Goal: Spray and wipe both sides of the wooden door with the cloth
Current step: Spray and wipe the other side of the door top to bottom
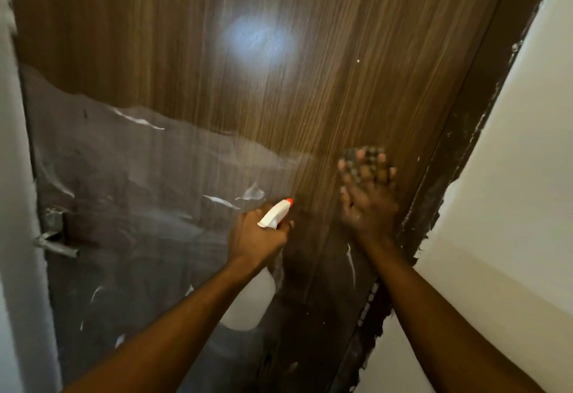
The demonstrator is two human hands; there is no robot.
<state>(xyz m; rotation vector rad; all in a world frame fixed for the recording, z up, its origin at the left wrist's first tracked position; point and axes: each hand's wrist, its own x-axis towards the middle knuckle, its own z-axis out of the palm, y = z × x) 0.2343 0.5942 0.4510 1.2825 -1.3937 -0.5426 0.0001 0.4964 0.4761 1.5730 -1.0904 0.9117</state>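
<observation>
The brown wooden door [248, 51] fills the view, and a torn sheet of clear protective film [124, 181] covers its lower left part. My left hand [257, 234] grips a white spray bottle [251, 302] by the neck; its white trigger head with an orange nozzle [277, 212] points at the door. My right hand [369, 200] presses a dark checkered cloth [362, 157] flat against the door near its right edge, fingers spread over the cloth. The hand and cloth are blurred.
A metal lever handle [55, 242] sits at the door's left edge. The dark door frame [449, 175], smeared with white paint, runs down the right side next to a white wall [511, 206]. A bright light reflection [257, 42] shows on the upper door.
</observation>
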